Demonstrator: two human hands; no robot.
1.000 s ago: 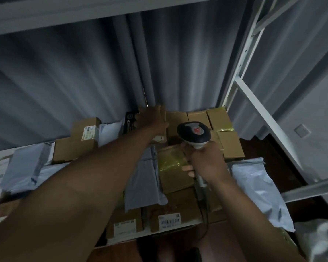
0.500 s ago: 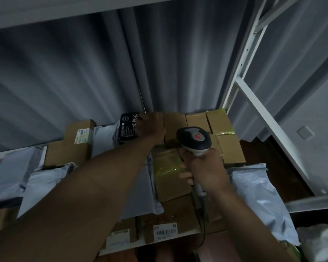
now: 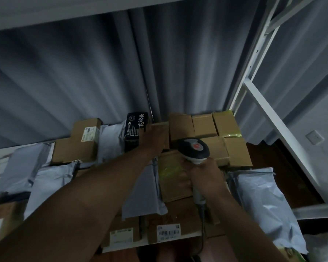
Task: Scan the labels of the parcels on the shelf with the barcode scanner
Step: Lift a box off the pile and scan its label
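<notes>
My right hand (image 3: 204, 178) grips the handle of the barcode scanner (image 3: 194, 150); its black-and-white head with a red button points at the back of the shelf. My left hand (image 3: 154, 138) reaches to the back row and grips a small cardboard box (image 3: 160, 124), right beside a black box (image 3: 134, 127) with white print. Its fingers are hidden behind the hand. Under the scanner lies a flat parcel with yellow tape (image 3: 170, 173). A parcel at the front edge shows a barcode label (image 3: 169, 232).
Cardboard boxes (image 3: 204, 125) fill the back right corner and another labelled box (image 3: 81, 140) sits at the left. Grey mailer bags (image 3: 51, 182) lie across the shelf, and one bag (image 3: 261, 201) hangs over the right side. A white shelf frame (image 3: 269, 118) runs along the right.
My left hand has shifted off the black box, which now shows its whole printed face. The scanner in my right hand has barely moved.
</notes>
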